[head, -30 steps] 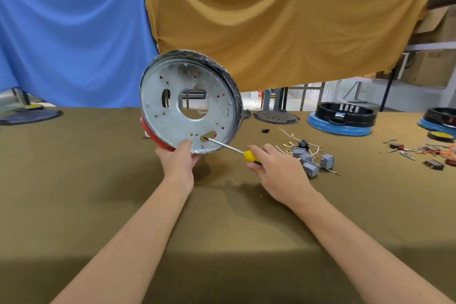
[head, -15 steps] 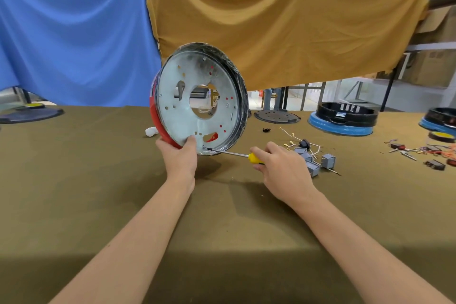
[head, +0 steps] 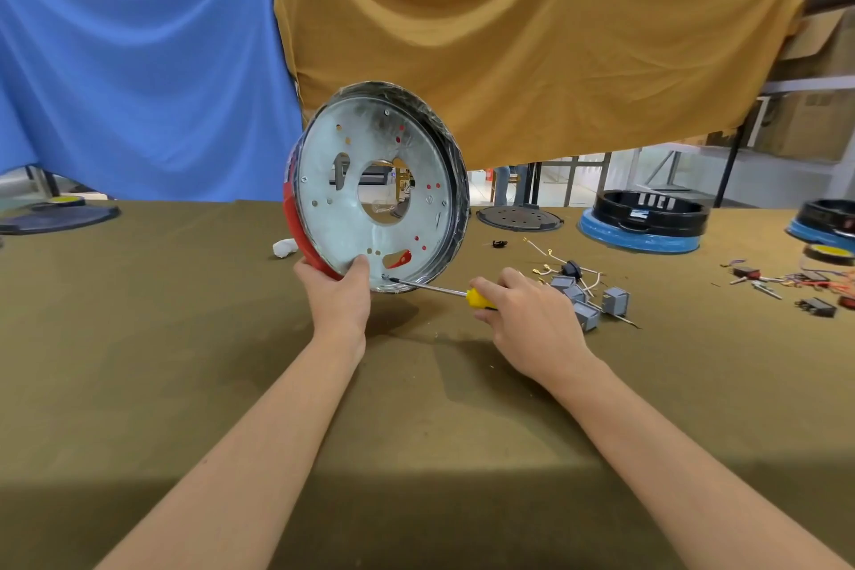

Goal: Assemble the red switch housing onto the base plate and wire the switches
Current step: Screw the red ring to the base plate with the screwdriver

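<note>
Here, low in the frame, two bare forearms are seen reaching up over the olive tabletop (head: 139, 338). At centre right, the right hand (head: 532, 319) is curled round the yellow handle of a screwdriver (head: 444, 290), whose shaft is slanted up and left so that the tip is set against a screw (head: 385, 277) near the bottom edge of the base plate (head: 351, 218). At centre, the left hand (head: 337, 292) grips the lower rim of that plate, thumb pressed on its silver face, the other fingers hidden behind; the plate is held upright on edge, and the red switch housing (head: 292, 218) is seen as a red band along its left side. For the screw to be driven well, the shaft should probably be kept in line with the screw and the plate braced firmly, lest the tip slip out. Just beyond the right hand, grey switches (head: 615, 300) and loose wires (head: 546, 251) are scattered on the tabletop. Farther back, at upper left and upper right, a blue cloth (head: 139, 74) and a mustard cloth (head: 532, 56) are hung.
</note>
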`<state>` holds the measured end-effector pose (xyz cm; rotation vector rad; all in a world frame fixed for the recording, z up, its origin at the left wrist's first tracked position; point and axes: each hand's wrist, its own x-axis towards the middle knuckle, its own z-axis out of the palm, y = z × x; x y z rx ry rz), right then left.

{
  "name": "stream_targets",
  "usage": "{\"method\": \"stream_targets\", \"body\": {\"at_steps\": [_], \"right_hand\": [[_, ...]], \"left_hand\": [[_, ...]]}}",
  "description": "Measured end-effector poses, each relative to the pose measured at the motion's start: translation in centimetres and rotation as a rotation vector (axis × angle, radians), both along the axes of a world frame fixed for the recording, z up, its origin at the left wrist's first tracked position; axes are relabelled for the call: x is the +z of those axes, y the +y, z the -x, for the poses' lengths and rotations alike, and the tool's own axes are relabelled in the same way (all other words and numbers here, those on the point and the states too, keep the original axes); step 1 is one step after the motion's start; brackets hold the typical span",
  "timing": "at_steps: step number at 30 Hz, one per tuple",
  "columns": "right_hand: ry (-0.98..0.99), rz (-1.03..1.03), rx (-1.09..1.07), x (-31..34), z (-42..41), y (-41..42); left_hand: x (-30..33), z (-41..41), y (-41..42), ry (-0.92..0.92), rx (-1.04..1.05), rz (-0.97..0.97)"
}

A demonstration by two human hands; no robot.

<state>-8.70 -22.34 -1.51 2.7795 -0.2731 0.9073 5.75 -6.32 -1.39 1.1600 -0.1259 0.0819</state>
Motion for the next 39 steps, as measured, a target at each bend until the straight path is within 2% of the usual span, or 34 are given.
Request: {"method": "stream_targets", "body": {"at_steps": [15,29,39], "right_hand": [[0.047,-0.024,0.012,-0.1,0.2,0.0],[0.135,-0.125,-0.016,0.0,0.1,0.4],[0.125,-0.118,0.022,0.1,0.1,0.9]], "left_hand": [[-0.5,-0.1,0.2,-0.100,-0.036,-0.109],[-0.4,0.0,0.2,-0.024,-0.067,-0.071],[-0.5,-0.2,0.2,0.021,-0.088,-0.064]]}}
